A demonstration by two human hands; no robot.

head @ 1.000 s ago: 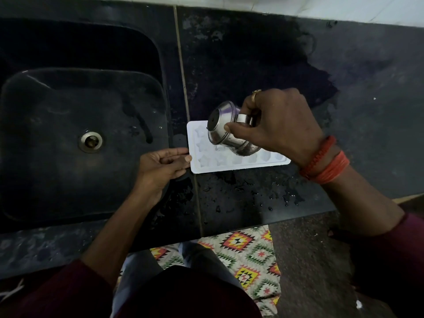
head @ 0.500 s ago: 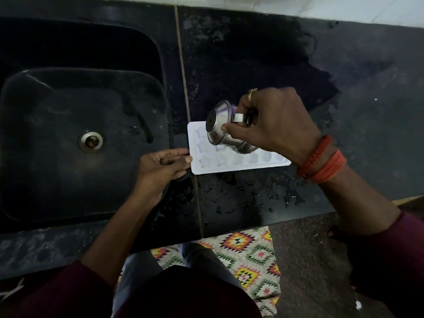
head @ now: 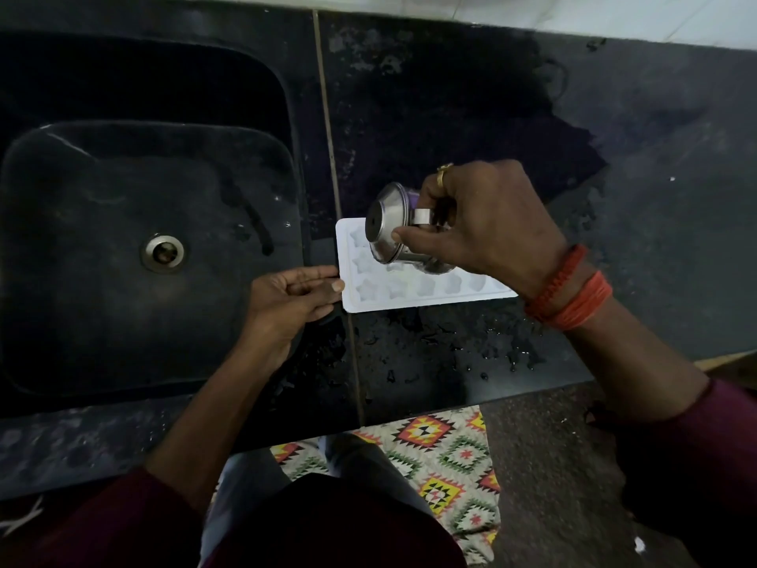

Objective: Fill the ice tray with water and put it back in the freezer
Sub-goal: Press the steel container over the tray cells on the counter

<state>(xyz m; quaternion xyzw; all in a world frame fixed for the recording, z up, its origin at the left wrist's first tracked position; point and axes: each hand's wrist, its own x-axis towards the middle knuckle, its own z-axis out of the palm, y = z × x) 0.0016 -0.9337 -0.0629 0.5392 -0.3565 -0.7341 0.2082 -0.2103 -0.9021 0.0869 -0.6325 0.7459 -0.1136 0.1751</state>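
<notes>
Both hands are grasping something over the black stone desk. The right hand has its fingers curled round the handle of a small steel cup, with the thumb pressed against the cup's side. The cup is tipped far over, its flat base turned to the left and up towards the camera, and it hangs above the far-left part of the ice tray. Its mouth is hidden behind the hand, so I cannot tell whether water is running out.

The left hand pinches the tray's left rim, thumb tip on top of the rim and the other fingers curled beside and under the edge. The white plastic tray has star-shaped cells and lies flat on the desk, just right of the seam that runs from far to near and close to the sink. Whether the cells hold water is hard to judge in the dim light.

Water drops speckle the desk just near of the tray. A gold ring sits on a finger of the right hand, and red thread bands wrap its wrist. The sink's round metal drain is at its middle. Below the desk's near edge, a bright patterned mat lies on the floor.
</notes>
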